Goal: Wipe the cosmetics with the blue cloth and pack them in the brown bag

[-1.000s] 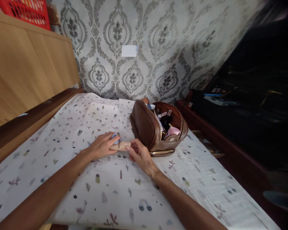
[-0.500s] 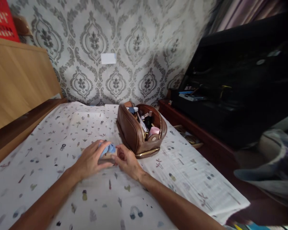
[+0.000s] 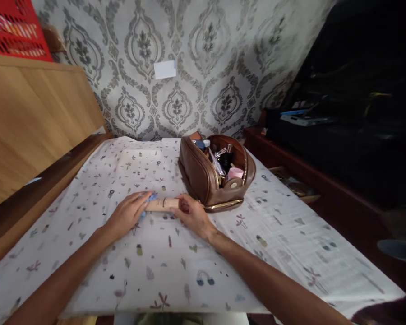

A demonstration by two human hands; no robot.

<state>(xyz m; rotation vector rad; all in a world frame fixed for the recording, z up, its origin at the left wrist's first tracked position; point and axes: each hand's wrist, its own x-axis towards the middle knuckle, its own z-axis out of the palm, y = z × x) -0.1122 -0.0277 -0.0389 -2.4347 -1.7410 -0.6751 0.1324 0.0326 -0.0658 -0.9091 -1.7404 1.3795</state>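
A beige cosmetic tube (image 3: 163,205) with small dark lettering lies level between my hands, just over the cloth-covered table. My right hand (image 3: 193,215) pinches its right end between thumb and fingers. Around its left end my left hand (image 3: 128,212) is closed, with a crumpled light-blue cloth (image 3: 152,197) showing between fingers and tube. Part of the cloth is hidden under that hand. Just beyond my right hand stands a brown leather cosmetic bag (image 3: 203,176), unzipped; a pink round item (image 3: 235,173) and several tubes and bottles show inside it.
White printed fabric (image 3: 149,271) covers the table. A wooden cabinet (image 3: 40,113) with a red basket (image 3: 16,31) on top borders the left side. Patterned wallpaper rises behind. Along the right runs a dark red wooden ledge (image 3: 341,216) beside a large black surface (image 3: 358,104).
The view has shifted, so the bag and wall sit further right and higher. The tube is now more exposed between my hands, its lettering showing, with the blue cloth at its left end.
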